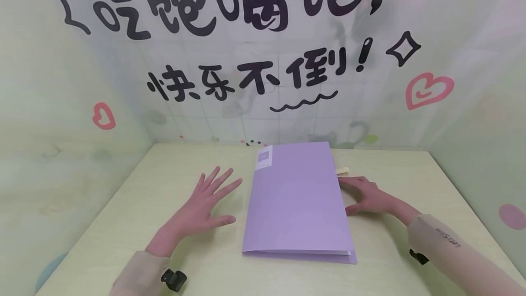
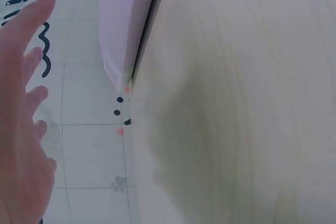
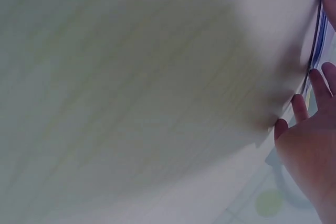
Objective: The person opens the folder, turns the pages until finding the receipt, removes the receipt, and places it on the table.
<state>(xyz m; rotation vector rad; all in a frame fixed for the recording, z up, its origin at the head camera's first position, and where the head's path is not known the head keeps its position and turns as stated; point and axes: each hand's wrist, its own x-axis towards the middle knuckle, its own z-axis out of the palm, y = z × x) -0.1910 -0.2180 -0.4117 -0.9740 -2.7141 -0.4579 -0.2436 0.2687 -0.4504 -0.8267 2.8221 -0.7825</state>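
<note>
A purple folder (image 1: 297, 204) lies closed on the table, with a white label (image 1: 264, 157) in its upper left corner and white pages showing at its near edge. To its left, my left hand (image 1: 201, 211) hovers with fingers spread, apart from the folder. The left wrist view shows that hand (image 2: 23, 103) beside the folder's edge (image 2: 126, 30). My right hand (image 1: 370, 196) is at the folder's right edge, thumb and fingertips right against it. In the right wrist view, the fingers of that hand (image 3: 310, 135) reach along the thin dark blue edge (image 3: 318, 40).
A pale yellow tab (image 1: 342, 171) sticks out past the folder's right side. The light wood table (image 1: 197, 268) ends at a printed wall sheet (image 1: 230, 118) with black writing and pink hearts. Similar sheets hang at both sides.
</note>
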